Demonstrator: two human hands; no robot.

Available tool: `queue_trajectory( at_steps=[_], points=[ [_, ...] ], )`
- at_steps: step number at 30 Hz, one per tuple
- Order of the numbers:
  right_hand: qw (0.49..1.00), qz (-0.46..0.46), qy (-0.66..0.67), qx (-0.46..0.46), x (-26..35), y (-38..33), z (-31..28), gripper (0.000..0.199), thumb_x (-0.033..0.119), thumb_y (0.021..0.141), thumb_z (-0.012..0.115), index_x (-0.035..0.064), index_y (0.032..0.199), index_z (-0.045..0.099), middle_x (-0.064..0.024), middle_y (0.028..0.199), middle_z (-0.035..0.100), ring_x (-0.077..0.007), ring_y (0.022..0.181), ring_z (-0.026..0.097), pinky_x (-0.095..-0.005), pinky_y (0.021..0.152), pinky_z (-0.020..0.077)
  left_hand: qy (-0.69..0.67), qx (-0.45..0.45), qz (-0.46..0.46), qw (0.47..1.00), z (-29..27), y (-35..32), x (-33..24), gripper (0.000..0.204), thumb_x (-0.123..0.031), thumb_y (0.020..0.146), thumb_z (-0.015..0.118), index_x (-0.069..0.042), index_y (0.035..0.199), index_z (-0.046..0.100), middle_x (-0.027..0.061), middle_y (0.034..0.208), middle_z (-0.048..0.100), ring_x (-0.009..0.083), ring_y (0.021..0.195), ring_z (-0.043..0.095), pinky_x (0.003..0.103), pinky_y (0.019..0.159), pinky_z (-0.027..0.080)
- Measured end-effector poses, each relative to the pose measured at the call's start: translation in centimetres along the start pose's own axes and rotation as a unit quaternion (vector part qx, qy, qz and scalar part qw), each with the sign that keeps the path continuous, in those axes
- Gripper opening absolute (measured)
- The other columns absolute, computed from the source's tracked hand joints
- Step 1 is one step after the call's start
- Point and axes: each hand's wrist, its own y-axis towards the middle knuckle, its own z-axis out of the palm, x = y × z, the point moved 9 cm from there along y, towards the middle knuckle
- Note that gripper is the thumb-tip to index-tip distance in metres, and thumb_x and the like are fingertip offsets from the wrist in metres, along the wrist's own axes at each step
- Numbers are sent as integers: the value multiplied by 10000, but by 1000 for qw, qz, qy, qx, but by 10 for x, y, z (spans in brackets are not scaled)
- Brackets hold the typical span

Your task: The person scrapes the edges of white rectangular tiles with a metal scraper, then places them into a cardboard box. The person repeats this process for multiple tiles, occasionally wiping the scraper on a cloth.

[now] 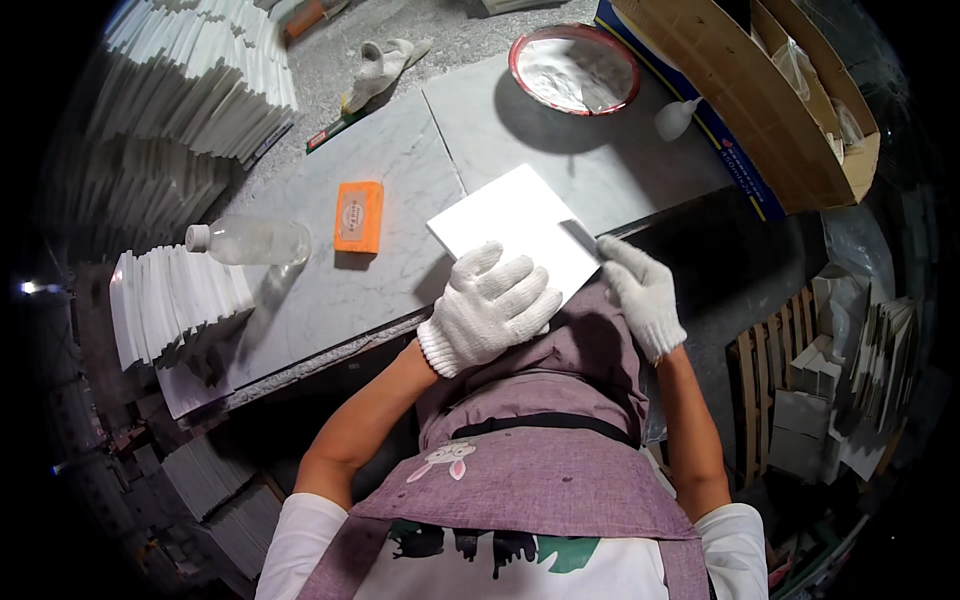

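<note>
A white square tile [520,205] lies tilted across the near edge of the marble tabletop, its near corner reaching over my lap. My left hand [492,308], in a white knitted glove, holds the tile with fingers laid over its near left side; the thumb is mostly hidden. At the tile's right edge, my gloved right hand [640,295] has its fingers closed on a thin dark grey blade-like piece [578,238]. That piece lies against the tile face, and its exact kind is unclear. An orange block [358,217] with a pale label rests left of the tile.
On the marble tabletop [400,150] stand a clear bottle [255,242] and a red-rimmed bowl [574,70] of white paste. White tile stacks [180,300] line the left. A cardboard box [740,90] and small white squeeze bottle [677,119] occupy the far right; a glove [378,70] lies behind.
</note>
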Motion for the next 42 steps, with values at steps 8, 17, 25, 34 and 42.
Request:
queue_trajectory(
  at_steps=[8,17,25,34,42],
  points=[
    [997,-8,-41,64,0,-1,4,310,48,884,558,-6,1184,611,-32,916,639,-53,689,524,-194,619,462,0,-6,7,1000,-1,5,-1,282,-352,763,635,-162,971,644,16,1001,627,201,981,593,452,879,430],
    [984,64,-29,164,9,-27,19,330,53,882,557,-23,1201,592,-53,930,637,-54,635,522,-184,574,449,11,-7,29,999,-7,17,-4,270,-332,770,642,-134,954,640,19,952,627,196,939,603,415,809,468],
    [959,-75,272,13,27,-26,-48,421,40,918,510,-6,1331,439,-47,936,531,-87,744,485,-202,610,439,-378,-109,-345,852,-60,23,95,394,-337,812,706,-5,1002,607,51,932,660,155,851,625,310,775,510],
    [979,-21,152,137,9,-37,-7,357,42,888,586,-12,1238,541,-70,924,583,-120,796,561,-233,677,489,-604,219,-498,583,23,-52,73,292,-317,922,582,-46,814,585,-5,760,514,92,737,455,239,708,405],
    [919,-185,-191,290,43,-40,41,368,10,788,627,87,1147,656,-63,993,662,-174,843,615,-285,806,509,-598,250,-513,562,58,-53,57,345,-365,945,545,-39,845,598,-12,775,517,89,740,449,242,709,409]
  ],
)
